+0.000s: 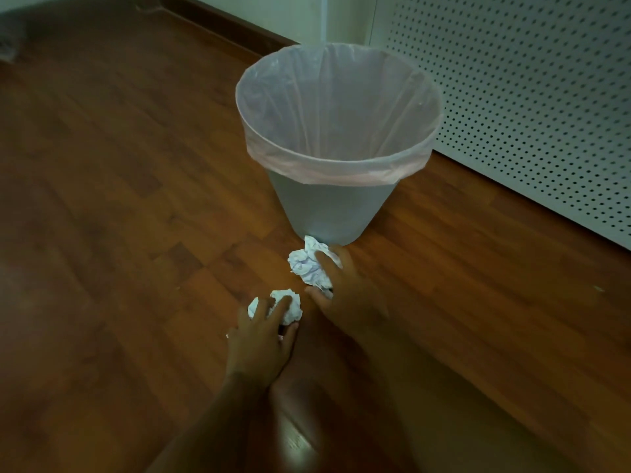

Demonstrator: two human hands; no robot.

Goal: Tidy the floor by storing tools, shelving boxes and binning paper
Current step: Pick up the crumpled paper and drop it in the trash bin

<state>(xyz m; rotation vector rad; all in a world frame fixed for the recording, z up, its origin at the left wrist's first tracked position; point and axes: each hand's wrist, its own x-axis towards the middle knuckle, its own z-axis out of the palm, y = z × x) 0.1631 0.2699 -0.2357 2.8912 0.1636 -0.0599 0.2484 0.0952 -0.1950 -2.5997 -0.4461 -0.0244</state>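
Observation:
A grey waste bin [327, 209] lined with a pale pink bag [336, 165] stands on the wooden floor, and nothing shows inside it. Just in front of its base lies a crumpled white paper ball [305, 262]; my right hand [345, 291] is closed around it from the right, fingers over its top. Nearer to me a second, smaller crumpled paper ball [290, 305] lies on the floor, with my left hand [261, 339] gripping it from behind, fingers spread over it. Both balls are low at the floor.
A white perforated panel [532, 107] runs along the right behind the bin. A dark skirting board [225, 25] and pale wall lie at the back. Brown wood flooring [119, 199] stretches to the left.

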